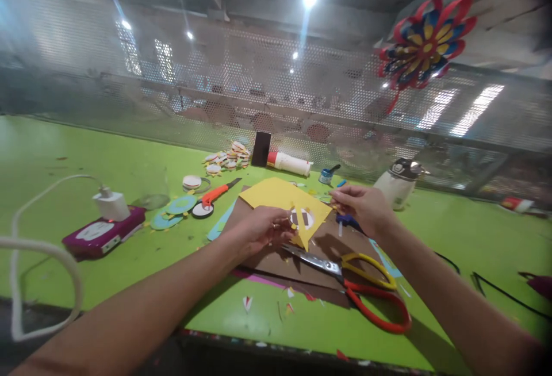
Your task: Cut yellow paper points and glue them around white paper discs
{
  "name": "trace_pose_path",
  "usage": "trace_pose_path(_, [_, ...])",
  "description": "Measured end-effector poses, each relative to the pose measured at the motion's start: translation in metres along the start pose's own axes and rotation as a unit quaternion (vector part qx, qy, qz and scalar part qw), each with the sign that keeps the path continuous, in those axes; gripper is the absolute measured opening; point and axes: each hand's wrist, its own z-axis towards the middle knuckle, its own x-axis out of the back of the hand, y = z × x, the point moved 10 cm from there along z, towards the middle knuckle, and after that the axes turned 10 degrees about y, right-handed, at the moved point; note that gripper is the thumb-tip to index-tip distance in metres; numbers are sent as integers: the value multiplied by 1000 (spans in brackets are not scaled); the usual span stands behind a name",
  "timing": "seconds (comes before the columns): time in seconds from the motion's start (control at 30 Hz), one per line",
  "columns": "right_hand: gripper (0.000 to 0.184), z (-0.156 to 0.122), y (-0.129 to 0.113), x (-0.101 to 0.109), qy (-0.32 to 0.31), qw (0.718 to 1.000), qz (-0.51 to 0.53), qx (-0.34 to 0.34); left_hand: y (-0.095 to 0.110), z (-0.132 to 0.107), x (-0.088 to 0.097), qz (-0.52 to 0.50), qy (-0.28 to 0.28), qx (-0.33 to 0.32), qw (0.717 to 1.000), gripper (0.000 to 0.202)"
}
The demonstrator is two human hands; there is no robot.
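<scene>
Both forearms reach forward from the lower corners over a green table [129,249] and meet above a brown sheet [276,264] lying on it. The left hand [259,229] is palm down with the fingers curled loosely, its fingertips resting on the near edge of a yellow paper [276,195] that has a small round cut-out with white showing through. The paper lies on the brown sheet, one corner pointing toward the person. The right hand [364,206] is raised slightly above the paper's right corner, thumb and forefinger pressed together on something small; what it pinches is too small to make out. Just below it lies a blue object [347,222], partly hidden. Scissors [357,284] with one yellow and one red handle lie shut on the brown sheet, just in front of both hands, blades pointing left.
</scene>
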Motion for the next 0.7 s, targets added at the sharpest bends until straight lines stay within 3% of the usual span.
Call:
trace_pose_path(0.2, [23,3,-29,-6,37,995,-67,60,34,4,14,-58,34,-54,996,12])
trace_pose_path(0.3, [16,0,-27,-8,38,989,-121,79,51,7,26,-84,60,-86,991,11])
trace_pose_path(0.37, [15,-5,-19,-16,5,985,-153,80,61,7,34,-93,80,-105,987,11])
trace_pose_path(0.53, [16,-32,-3,-62,-124,958,-230,117,75,8,47,-105,118,-143,977,13])
trace_pose_path(0.6, [23,-47,-2,-89,-174,937,-258,158,75,10,50,-108,126,-150,975,13])
trace_pose_path(0.7, [18,-73,-1,-125,-226,902,-289,228,73,15,54,-110,129,-152,974,11])
